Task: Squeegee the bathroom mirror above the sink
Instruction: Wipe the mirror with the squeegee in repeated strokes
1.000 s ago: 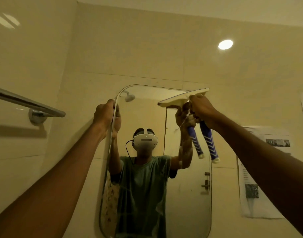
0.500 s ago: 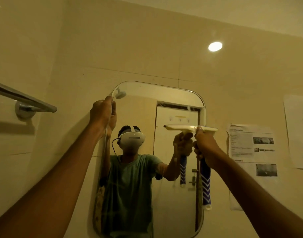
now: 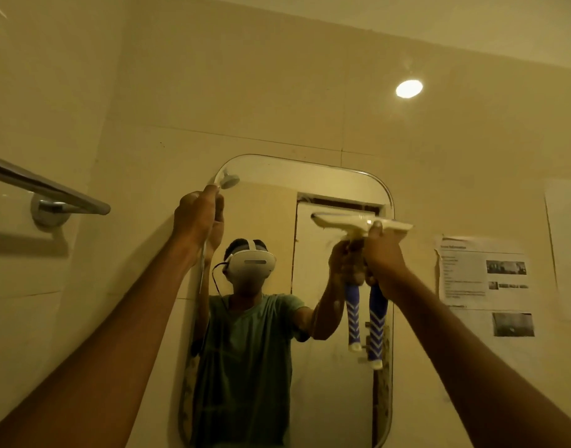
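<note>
Head view shows me my left hand (image 3: 195, 218) with fingers curled round the left edge of the mirror (image 3: 271, 176) near its top corner, while my right hand (image 3: 382, 257) grips the squeegee (image 3: 358, 223) at its neck, blue handle hanging below. The blade lies level on the upper right glass. I judge a downward stroke is in hand; next comes even pressure, pulling straight down.
</note>
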The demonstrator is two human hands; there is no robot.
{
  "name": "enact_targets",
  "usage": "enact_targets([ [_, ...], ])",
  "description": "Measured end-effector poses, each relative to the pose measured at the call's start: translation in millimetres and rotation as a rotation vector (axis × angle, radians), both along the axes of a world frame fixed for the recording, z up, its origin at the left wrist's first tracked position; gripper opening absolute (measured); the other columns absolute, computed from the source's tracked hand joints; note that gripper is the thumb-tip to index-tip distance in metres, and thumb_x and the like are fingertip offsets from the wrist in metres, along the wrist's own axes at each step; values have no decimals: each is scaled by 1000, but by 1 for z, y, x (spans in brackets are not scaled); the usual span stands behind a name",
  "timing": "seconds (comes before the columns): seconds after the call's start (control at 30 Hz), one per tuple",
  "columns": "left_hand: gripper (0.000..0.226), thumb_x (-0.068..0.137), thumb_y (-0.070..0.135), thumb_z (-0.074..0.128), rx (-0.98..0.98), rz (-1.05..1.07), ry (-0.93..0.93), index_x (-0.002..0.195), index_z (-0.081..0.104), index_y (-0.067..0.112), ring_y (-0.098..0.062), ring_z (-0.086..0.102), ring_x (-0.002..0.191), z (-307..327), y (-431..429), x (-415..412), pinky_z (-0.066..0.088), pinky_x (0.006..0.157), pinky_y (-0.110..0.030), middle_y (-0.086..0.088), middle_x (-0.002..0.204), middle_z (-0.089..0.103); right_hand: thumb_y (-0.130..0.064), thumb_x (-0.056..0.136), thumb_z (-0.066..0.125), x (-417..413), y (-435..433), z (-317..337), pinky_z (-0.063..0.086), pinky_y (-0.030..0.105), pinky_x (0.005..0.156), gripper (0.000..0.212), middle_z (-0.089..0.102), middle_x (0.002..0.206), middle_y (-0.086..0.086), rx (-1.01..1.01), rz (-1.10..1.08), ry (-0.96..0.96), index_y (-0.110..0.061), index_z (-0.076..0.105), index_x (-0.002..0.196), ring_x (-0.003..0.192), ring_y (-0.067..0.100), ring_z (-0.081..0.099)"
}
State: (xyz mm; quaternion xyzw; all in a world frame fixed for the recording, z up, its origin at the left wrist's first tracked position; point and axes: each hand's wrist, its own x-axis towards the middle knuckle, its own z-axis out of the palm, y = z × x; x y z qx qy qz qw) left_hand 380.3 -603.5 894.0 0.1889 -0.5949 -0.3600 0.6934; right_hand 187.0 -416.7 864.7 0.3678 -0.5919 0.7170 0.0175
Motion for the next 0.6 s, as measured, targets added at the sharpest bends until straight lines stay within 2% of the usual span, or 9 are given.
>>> enact_targets([
  [0.13,36,95,41,45,20,-7,-20,94,61,10,-12,50,70,1,3,2,41,71,-32,1,72,53,-41,106,27,1,14,-15,34,23,45,42,48,66,2,84,25,-64,-15,50,82,52,11,42],
  [0.3,41,96,43,44,23,1,-56,103,63,8,-14,54,76,1,2,6,46,75,-33,-2,80,58,-26,97,40,-4,37,28,33,20,43,23,45,60,0,117,204,-52,-12,49,82,47,9,36],
  [0.4,34,95,41,46,3,14,-51,85,61,12,-16,52,74,-1,4,4,43,74,-34,0,73,54,-14,88,40,-4,44,47,34,21,45,10,43,55,-1,53,293,-129,-11,47,82,43,10,35],
  [0.47,33,95,40,48,-11,17,-42,72,54,18,-14,48,69,-2,5,3,40,71,-32,1,68,49,-9,89,41,-5,42,50,37,21,48,11,45,59,2,28,327,-148,-9,49,82,46,10,38],
  [0.6,33,95,39,50,-22,15,-29,69,53,19,-13,47,68,-3,7,3,40,69,-30,0,68,49,-19,100,47,-6,42,47,50,24,52,15,56,66,3,12,353,-53,-8,58,99,54,13,54],
])
